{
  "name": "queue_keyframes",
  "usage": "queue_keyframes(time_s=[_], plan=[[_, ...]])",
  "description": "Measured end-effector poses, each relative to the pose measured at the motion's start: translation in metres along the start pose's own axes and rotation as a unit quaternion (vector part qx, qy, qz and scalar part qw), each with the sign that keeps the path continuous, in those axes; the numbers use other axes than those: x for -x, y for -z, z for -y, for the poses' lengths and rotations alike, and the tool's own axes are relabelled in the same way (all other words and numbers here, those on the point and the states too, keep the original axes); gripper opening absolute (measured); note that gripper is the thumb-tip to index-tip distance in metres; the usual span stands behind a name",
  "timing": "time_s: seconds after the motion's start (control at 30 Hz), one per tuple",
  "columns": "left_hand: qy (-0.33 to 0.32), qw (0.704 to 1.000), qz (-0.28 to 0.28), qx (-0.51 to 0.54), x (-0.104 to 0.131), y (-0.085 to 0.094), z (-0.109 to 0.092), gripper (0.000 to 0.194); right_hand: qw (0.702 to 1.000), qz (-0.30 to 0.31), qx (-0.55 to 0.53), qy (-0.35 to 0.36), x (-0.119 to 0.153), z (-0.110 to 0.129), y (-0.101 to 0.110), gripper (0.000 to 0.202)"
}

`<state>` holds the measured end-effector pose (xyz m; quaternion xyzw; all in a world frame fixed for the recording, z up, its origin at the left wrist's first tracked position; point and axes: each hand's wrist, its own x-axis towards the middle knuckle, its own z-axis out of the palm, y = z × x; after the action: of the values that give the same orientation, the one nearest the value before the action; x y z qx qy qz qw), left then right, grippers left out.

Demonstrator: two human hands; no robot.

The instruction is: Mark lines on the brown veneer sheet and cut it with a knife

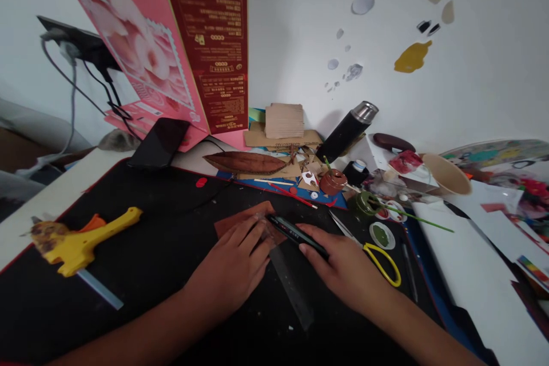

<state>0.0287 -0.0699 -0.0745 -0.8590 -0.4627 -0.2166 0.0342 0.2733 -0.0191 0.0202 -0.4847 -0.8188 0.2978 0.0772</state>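
My left hand (234, 263) lies with its fingers outstretched, pressing on a clear plastic ruler (291, 289) and a brown sheet (227, 221). The ruler slants down toward me across the black mat, its upper end on the sheet. In my right hand (343, 263) is a dark green utility knife (295, 233), its tip pointing left, beside my left fingertips. Whether the blade touches the sheet I cannot tell. Scissors (377, 260) with yellow handles lie just right of my right hand, their blades partly spread.
On the mat's left lies a yellow hot glue gun (81, 240) with a glue stick. Behind stand a phone (158, 143), a pink and red box (206, 51), a brown leaf-shaped piece (244, 163) and a black thermos (349, 130). Paint jars (365, 203) and a black pen (409, 269) are at right.
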Motion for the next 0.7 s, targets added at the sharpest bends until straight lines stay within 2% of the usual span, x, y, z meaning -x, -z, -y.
queue_keyframes(time_s=[0.27,0.7], plan=[[0.013,1.0,0.008,0.02,0.0025,-0.0036,-0.0007,0.031,0.999,-0.018,0.032,0.023,-0.004,-0.0038,-0.0078,0.045],[0.011,1.0,0.002,0.02,-0.0006,-0.001,-0.0013,0.033,0.998,-0.005,0.064,0.009,0.0004,0.0005,-0.0075,0.046]])
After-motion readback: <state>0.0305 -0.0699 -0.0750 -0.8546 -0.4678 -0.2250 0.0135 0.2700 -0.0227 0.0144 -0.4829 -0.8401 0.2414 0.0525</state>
